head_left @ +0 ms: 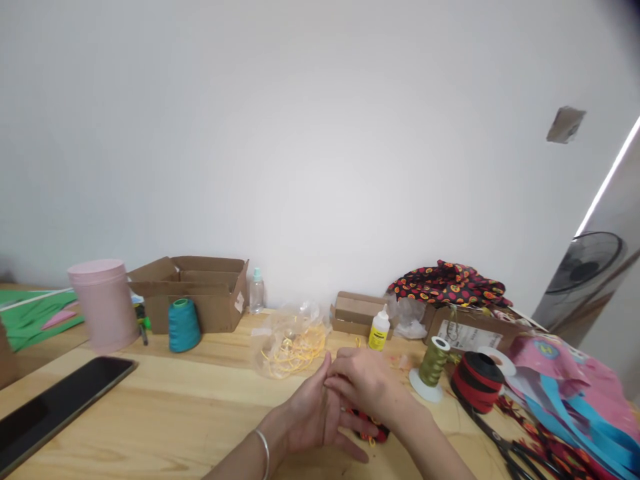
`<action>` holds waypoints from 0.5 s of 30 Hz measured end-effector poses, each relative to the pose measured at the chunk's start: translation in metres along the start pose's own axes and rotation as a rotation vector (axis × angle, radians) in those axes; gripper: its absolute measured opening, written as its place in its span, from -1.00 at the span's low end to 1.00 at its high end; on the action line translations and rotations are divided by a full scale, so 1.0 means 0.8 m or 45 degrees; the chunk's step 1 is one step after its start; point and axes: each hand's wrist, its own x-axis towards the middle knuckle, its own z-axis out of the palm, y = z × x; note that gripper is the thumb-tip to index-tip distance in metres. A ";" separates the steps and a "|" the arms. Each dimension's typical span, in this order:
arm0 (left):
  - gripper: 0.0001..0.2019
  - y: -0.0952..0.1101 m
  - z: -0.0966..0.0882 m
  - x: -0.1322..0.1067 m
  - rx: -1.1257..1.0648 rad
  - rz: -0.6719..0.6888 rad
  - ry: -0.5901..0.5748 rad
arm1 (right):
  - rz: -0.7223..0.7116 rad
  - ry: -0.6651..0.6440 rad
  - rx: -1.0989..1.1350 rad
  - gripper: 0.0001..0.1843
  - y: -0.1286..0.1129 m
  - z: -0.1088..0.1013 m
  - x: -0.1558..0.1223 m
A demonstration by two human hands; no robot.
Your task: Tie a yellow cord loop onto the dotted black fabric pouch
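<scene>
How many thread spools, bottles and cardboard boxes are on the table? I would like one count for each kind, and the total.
Thread spools: 2, the teal spool and the olive-gold spool.
Bottles: 2, the clear spray bottle and the yellow glue bottle.
Cardboard boxes: 3, the open box, the small flat box and the labelled box.
Total: 7

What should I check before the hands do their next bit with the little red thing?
1. Both hands on the piece: left hand and right hand meet over the small red piece. Ok.
2. Grip on it: fingers hide it. Cannot tell.
3. Glue bottle upright, cap on, near the hands. Ok.
4. Scissors lie flat to the right, apart from the hands. Ok.
5. Olive thread spool standing upright. Ok.
6. Phone hangs over the table edge. Not ok.
</scene>
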 end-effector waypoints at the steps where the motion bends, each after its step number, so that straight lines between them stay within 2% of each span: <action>1: -0.16 0.000 -0.001 0.001 -0.010 -0.010 0.006 | -0.003 -0.006 0.033 -0.87 0.002 -0.001 0.001; 6: -0.11 0.003 -0.003 0.001 -0.066 -0.055 -0.053 | 0.035 -0.005 0.275 -0.95 0.015 -0.003 0.008; 10: -0.02 0.005 0.000 -0.003 -0.041 -0.147 -0.121 | 0.064 0.051 0.466 -0.88 0.030 -0.001 0.017; 15: 0.03 0.003 -0.005 -0.006 0.003 -0.182 -0.229 | 0.163 -0.008 0.781 -0.83 0.045 0.027 0.020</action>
